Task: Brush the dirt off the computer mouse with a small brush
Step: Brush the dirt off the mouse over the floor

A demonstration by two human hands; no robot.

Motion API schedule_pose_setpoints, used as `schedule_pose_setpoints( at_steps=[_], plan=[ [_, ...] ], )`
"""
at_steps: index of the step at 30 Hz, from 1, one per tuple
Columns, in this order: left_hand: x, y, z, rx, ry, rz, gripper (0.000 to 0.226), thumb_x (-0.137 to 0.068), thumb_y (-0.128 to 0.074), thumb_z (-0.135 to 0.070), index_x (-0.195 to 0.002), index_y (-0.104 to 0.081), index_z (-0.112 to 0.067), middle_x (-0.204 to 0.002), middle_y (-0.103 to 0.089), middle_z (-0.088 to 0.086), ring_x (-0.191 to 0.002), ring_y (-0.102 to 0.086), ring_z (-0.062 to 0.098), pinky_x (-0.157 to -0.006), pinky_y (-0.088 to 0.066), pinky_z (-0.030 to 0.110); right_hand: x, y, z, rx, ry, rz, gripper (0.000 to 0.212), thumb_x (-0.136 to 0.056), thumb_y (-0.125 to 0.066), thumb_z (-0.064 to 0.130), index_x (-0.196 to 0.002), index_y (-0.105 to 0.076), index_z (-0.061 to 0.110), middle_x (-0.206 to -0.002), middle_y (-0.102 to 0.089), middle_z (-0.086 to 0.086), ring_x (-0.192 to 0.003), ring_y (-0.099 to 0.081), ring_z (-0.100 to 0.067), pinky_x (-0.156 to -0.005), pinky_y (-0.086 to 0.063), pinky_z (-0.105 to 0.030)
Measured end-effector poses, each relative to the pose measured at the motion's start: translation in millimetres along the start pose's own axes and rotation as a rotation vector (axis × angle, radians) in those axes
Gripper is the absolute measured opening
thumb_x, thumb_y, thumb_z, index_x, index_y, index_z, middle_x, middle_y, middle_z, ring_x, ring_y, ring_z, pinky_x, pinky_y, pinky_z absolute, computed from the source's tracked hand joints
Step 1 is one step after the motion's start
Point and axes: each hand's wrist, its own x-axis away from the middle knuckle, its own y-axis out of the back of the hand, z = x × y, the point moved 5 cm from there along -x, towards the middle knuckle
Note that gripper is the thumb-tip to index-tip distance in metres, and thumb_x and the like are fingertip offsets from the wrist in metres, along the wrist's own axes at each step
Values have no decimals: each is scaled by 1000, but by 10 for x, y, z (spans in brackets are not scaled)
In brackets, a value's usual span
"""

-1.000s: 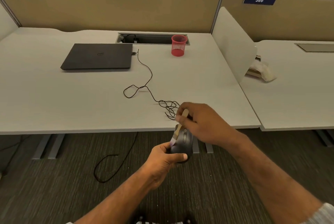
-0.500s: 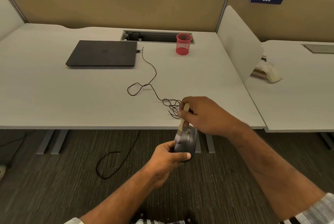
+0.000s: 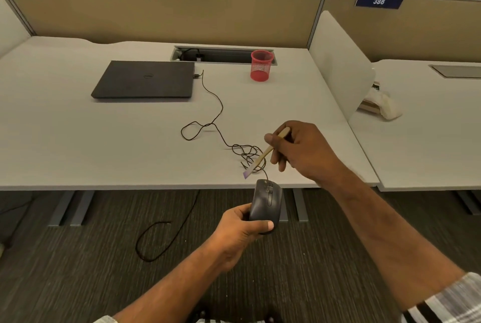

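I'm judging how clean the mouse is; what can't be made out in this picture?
Head view only:
- Dirt on the mouse: too small, surface too dark.
- Its underside and rear: covered by the left hand.
- Brush mid-handle: hidden in the right hand.
- Bristles: blurred.

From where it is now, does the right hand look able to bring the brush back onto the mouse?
Probably yes. The right hand holds the brush with its tip just above the mouse, which the left hand holds top side up. Nothing lies between them except the thin mouse cable.
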Motion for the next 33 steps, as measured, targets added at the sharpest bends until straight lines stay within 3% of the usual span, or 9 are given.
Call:
schedule_pose_setpoints(
  at_steps=[3, 6, 9, 13, 18, 21, 23, 27, 33],
  plan=[
    [17, 2, -24, 32, 3, 13, 52, -77, -79, 8, -125, -69, -8, -129, -70, 13, -117, -70, 30, -94, -60, 37, -4, 92, -37, 5, 5, 2, 24, -98, -58, 24, -85, -59, 4, -60, -71, -10, -46, -61, -23, -48, -47, -24],
    [29, 19, -48, 80, 36, 30, 52, -79, -75, 9, -128, -65, -5, -134, -65, 16, -119, -69, 32, -88, -61, 32, 29, 129, -79, 19, 0, 137, 19, -100, -55, 21, -85, -58, 9, -61, -70, -10, -49, -60, -22, -51, -49, -28],
    [29, 22, -37, 70, 59, 39, 56, -79, -73, 11, -131, -60, -4, -139, -59, 18, -123, -65, 35, -93, -60, 36, 107, 33, -98, 146, 21, 251, 16, -98, -57, 24, -84, -58, 16, -63, -69, -7, -51, -61, -14, -54, -52, -29],
    [28, -9, 1, 55, 77, 40, 58, -78, -74, 12, -132, -58, -3, -141, -56, 20, -124, -63, 38, -93, -60, 37, 163, -105, -118, 303, 89, 182, 15, -97, -57, 30, -84, -58, 23, -66, -69, -3, -52, -57, -3, -55, -51, -27],
    [33, -8, 1, 74, 78, 58, 61, -76, -76, 11, -132, -56, -1, -142, -56, 23, -124, -65, 40, -99, -59, 42, 188, -80, -114, 175, 121, 80, 13, -97, -58, 28, -87, -60, 20, -68, -69, -4, -59, -62, -11, -62, -54, -33],
    [43, 16, -9, 97, 87, 64, 61, -78, -75, 11, -134, -53, -1, -140, -57, 24, -121, -68, 39, -100, -59, 43, 197, 32, -89, 103, 108, 127, 11, -96, -60, 25, -85, -62, 20, -67, -70, -6, -57, -63, -15, -56, -54, -23],
    [44, 24, -12, 116, 95, 66, 60, -81, -73, 11, -136, -52, -2, -138, -60, 24, -118, -70, 37, -99, -59, 42, 217, 63, -96, 185, 104, 169, 12, -95, -60, 27, -85, -62, 22, -67, -70, -3, -57, -63, -12, -54, -53, -20],
    [58, -6, -10, 106, 118, 71, 56, -84, -70, 12, -136, -51, -1, -137, -61, 23, -116, -71, 36, -96, -60, 40, 282, -60, -118, 320, 131, 215, 10, -96, -59, 31, -87, -61, 26, -67, -68, 5, -61, -63, -2, -59, -51, -22],
    [100, -10, -1, 105, 140, 75, 54, -84, -69, 12, -134, -53, -3, -139, -58, 23, -116, -71, 35, -92, -62, 37, 300, -107, -159, 135, 130, 189, 6, -94, -64, 21, -88, -65, 22, -71, -69, 1, -67, -66, -12, -65, -56, -25]
  ],
)
